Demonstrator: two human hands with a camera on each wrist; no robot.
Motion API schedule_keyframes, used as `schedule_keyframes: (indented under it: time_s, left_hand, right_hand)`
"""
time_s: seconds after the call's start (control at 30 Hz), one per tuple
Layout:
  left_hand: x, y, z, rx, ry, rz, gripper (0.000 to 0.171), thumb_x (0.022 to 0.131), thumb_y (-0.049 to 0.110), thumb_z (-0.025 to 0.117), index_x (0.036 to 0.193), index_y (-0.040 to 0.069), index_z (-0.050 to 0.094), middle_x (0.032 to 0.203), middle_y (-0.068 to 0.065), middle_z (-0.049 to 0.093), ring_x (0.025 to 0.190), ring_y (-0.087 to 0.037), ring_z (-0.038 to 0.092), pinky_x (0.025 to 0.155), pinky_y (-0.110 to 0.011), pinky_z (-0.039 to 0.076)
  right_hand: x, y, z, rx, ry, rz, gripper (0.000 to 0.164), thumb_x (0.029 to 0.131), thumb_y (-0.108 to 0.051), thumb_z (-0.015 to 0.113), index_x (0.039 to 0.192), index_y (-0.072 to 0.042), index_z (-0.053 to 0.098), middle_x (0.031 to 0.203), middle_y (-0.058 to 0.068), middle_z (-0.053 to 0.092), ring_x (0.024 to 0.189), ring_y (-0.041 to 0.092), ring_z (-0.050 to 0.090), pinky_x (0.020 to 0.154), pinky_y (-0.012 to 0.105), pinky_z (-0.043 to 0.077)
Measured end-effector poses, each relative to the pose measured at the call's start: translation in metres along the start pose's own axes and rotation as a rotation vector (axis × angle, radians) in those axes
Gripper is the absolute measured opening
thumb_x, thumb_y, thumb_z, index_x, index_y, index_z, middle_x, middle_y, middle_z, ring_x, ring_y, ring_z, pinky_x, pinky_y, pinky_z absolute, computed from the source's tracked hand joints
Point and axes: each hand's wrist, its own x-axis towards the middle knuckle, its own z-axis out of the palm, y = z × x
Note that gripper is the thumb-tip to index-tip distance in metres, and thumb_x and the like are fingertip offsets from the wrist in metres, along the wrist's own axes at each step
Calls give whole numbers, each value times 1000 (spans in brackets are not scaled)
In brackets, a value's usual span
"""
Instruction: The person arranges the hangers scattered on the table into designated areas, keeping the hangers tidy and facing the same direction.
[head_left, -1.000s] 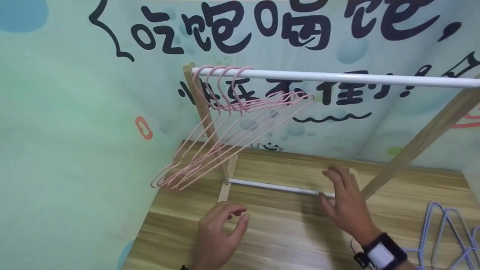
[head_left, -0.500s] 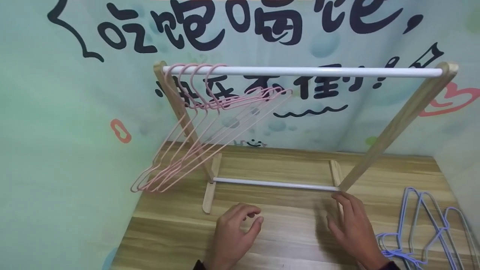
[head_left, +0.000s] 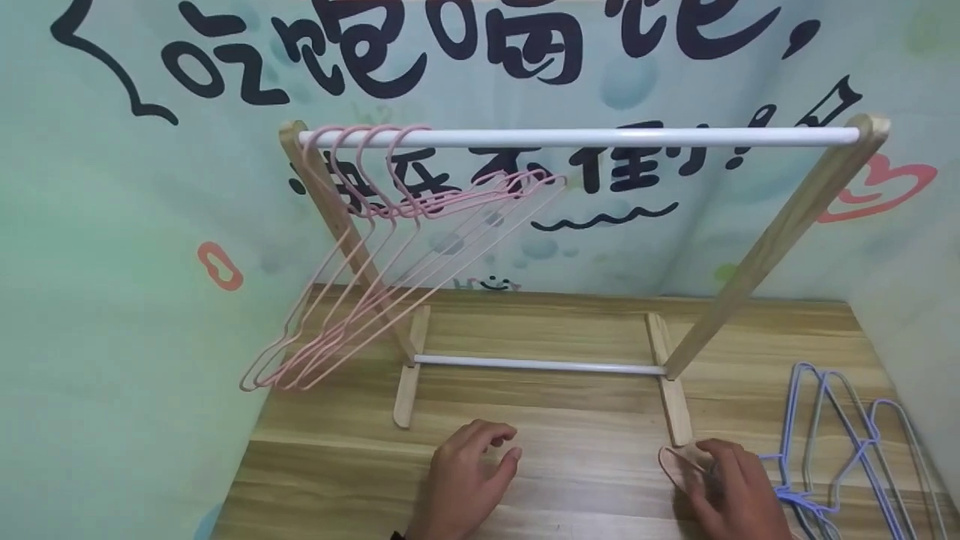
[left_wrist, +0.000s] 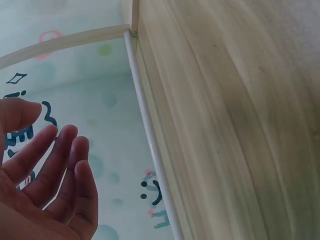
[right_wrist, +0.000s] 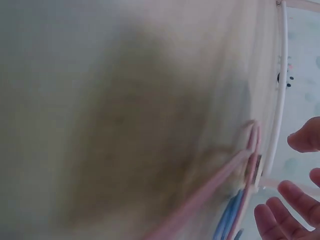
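My right hand (head_left: 739, 491) is low over the table at the right, its thumb and fingers apart with nothing gripped. Beside its thumb, the end of a pink clothes hanger (head_left: 664, 466) shows on the table, the rest hidden by the hand. The right wrist view shows the pink wire close up below the spread fingers (right_wrist: 295, 197). At front centre, my left hand (head_left: 472, 480) is held with loosely bent fingers and holds nothing. Several pink hangers (head_left: 442, 201) hang at the left end of the white rail (head_left: 570, 138) of a wooden rack.
Blue and grey hangers (head_left: 799, 499) lie in a pile on the right of the wooden table (head_left: 555, 420). The rack's slanted right post (head_left: 765, 255) and lower white bar (head_left: 540, 364) stand ahead of my hands. A printed wall (head_left: 150, 337) closes off the left and back.
My right hand has come back from near the rack's lower bar to beside the pink hanger on the table. My left hand has stayed almost still, while the head view has swung right.
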Motion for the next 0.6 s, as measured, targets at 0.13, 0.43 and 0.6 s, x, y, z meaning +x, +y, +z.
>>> schedule_keyframes:
  time_s: [0.13,0.43,0.6]
  left_hand:
    - [-5,-1,1,23,-6,-5,13,90,22,72,103,23,68,94,15,65,85,-9,63,73,-25,54]
    - [-10,-2,4,42,-13,9,14,89,21,73,101,24,68,94,16,65,84,-9,63,71,-23,53]
    - [-9,-1,5,53,-26,6,13,89,21,72,100,24,68,93,13,66,84,-8,63,70,-23,53]
  right_hand:
    - [-17,2,-2,-66,-18,-11,54,64,-18,83,112,-6,62,104,5,60,91,23,54,74,33,39]
    - [-32,-5,0,-99,-97,7,32,64,-26,86,88,-23,65,80,-20,46,70,2,41,53,21,37]
    - [-31,-14,-2,-60,-256,128,24,69,-20,84,77,-29,64,72,-25,43,61,-6,42,50,19,40]
